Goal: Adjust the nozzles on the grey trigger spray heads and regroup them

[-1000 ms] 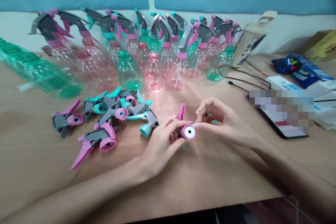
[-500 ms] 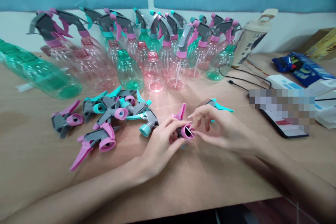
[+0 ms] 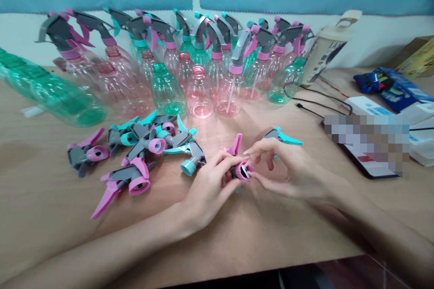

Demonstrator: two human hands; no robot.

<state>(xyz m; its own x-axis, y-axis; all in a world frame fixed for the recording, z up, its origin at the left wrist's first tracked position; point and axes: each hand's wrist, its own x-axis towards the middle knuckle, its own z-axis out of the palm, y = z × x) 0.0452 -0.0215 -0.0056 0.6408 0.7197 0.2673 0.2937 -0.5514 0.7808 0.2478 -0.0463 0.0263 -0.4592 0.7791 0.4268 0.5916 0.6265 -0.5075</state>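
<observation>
My left hand (image 3: pixel 212 185) is closed around a grey and pink trigger spray head (image 3: pixel 242 170), its pink collar turned toward me. At the collar's mouth, my right hand (image 3: pixel 288 167) has thumb and finger on a small white piece (image 3: pixel 245 170), partly inside the opening; it looks thin, but its exact shape is unclear. The spray head's pink trigger (image 3: pixel 235 144) sticks up behind my left fingers, which hide most of the grey body. Just beyond my right hand lies a turquoise and grey spray head (image 3: pixel 288 138). Several loose spray heads (image 3: pixel 139 185) lie in a pile left of my hands.
Pink and green bottles stand across the back, some with spray heads, others open, like the front pink bottle (image 3: pixel 200 97). Stacked green bottles (image 3: pixel 74 104) lie at left. On the right are a phone (image 3: pixel 373 162), a black cable (image 3: pixel 315 101), a tumbler (image 3: pixel 325 49) and a blue packet (image 3: pixel 400 90).
The white piece has shifted and tilted at the collar's mouth under my right fingers. Both hands keep nearly the same place, and the whole view has drifted very slightly.
</observation>
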